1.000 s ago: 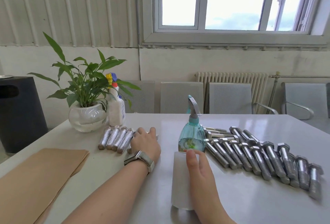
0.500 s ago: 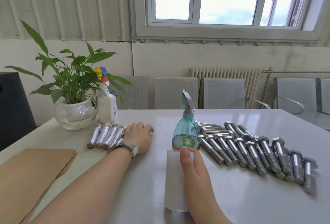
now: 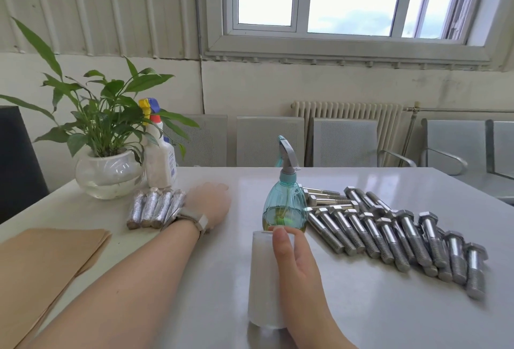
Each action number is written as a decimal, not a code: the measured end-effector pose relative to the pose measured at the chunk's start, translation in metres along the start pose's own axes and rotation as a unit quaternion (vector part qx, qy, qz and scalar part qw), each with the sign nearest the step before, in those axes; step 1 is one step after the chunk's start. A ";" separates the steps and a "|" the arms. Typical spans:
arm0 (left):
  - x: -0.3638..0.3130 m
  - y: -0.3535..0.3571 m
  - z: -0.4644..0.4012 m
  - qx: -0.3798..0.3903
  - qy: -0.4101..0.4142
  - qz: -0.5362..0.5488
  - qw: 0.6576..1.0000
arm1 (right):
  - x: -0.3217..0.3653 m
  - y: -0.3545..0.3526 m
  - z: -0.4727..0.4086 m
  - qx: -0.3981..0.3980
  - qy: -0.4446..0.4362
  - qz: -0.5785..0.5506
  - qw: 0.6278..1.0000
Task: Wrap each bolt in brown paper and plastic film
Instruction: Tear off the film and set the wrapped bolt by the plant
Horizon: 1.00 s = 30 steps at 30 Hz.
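Brown paper [image 3: 41, 262] stacked lower left on tabletop [image 3: 361, 307]. Wrapped bolts [image 3: 155, 208] left of centre, touching left hand [image 3: 210, 204]; fingers blurred, cannot tell. Right hand [image 3: 299, 268] centre, fingers curled round film roll [image 3: 264, 279]. Bare bolts [image 3: 395, 233] right.

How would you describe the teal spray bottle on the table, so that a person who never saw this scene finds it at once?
Start at the grey table under the window. Near its middle, just left of the pile of bare bolts, stands the teal spray bottle, behind the white film roll. Unlike the white spray bottle beside the plant, it is see-through teal glass or plastic with a grey trigger.
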<state>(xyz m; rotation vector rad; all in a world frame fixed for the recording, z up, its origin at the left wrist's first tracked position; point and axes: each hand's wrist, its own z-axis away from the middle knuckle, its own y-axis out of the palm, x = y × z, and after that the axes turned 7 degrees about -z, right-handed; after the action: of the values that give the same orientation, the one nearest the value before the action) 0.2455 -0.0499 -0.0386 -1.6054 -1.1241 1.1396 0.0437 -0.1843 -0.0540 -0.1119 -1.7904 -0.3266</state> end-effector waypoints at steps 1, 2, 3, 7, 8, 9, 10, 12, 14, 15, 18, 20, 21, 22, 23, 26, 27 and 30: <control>0.001 -0.006 0.004 -0.009 -0.005 0.065 0.998 | 0.000 0.000 0.001 0.002 0.002 -0.003 1.000; 0.003 -0.012 0.008 -0.033 -0.009 0.128 0.991 | 0.000 -0.001 0.001 0.004 0.004 -0.008 1.000; 0.004 -0.020 0.014 -0.064 -0.014 0.176 0.982 | 0.000 -0.002 0.001 0.007 0.006 -0.014 1.000; 0.000 -0.047 0.056 -0.146 -0.032 0.309 0.939 | 0.005 -0.002 0.004 0.006 0.019 -0.048 0.999; -0.005 -0.051 0.071 -0.139 -0.022 0.331 0.933 | 0.005 -0.001 0.005 -0.001 0.017 -0.058 0.998; -0.010 -0.054 0.088 -0.117 -0.005 0.338 0.934 | 0.006 -0.001 0.006 -0.010 0.011 -0.064 0.998; -0.015 -0.055 0.105 -0.086 0.018 0.332 0.939 | 0.007 -0.002 0.007 -0.019 0.001 -0.066 0.998; -0.025 -0.052 0.140 -0.014 0.072 0.306 0.949 | 0.009 -0.002 0.008 -0.030 -0.018 -0.066 0.997; -0.033 -0.048 0.168 0.025 0.117 0.284 0.951 | 0.011 -0.002 0.010 -0.032 -0.036 -0.061 0.997; -0.034 -0.047 0.178 0.032 0.130 0.271 0.953 | 0.011 -0.002 0.011 -0.031 -0.044 -0.054 0.997; -0.031 -0.044 0.193 0.025 0.133 0.230 0.964 | 0.010 0.000 0.013 -0.032 -0.061 -0.038 0.997; -0.027 -0.042 0.197 0.013 0.130 0.220 0.967 | 0.010 0.000 0.013 -0.033 -0.068 -0.033 0.997; -0.026 -0.041 0.198 0.009 0.132 0.223 0.966 | 0.010 -0.001 0.012 -0.032 -0.072 -0.028 0.997; -0.025 -0.040 0.200 0.009 0.134 0.224 0.965 | 0.009 -0.001 0.011 -0.032 -0.073 -0.024 0.997; -0.025 -0.039 0.201 0.009 0.137 0.219 0.966 | 0.008 -0.002 0.011 -0.033 -0.074 -0.021 0.997; -0.023 -0.036 0.202 0.003 0.142 0.192 0.971 | 0.006 -0.003 0.009 -0.037 -0.075 -0.018 0.996; -0.023 -0.035 0.202 0.004 0.144 0.185 0.972 | 0.006 -0.003 0.009 -0.037 -0.076 -0.016 0.996; -0.022 -0.035 0.202 0.006 0.146 0.168 0.975 | 0.006 -0.003 0.008 -0.041 -0.076 -0.016 0.996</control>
<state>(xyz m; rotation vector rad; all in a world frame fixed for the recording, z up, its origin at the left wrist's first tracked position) 0.0401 -0.0361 -0.0465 -1.9294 -0.6708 1.0705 0.0346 -0.1856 -0.0507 -0.1694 -1.9306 -0.4239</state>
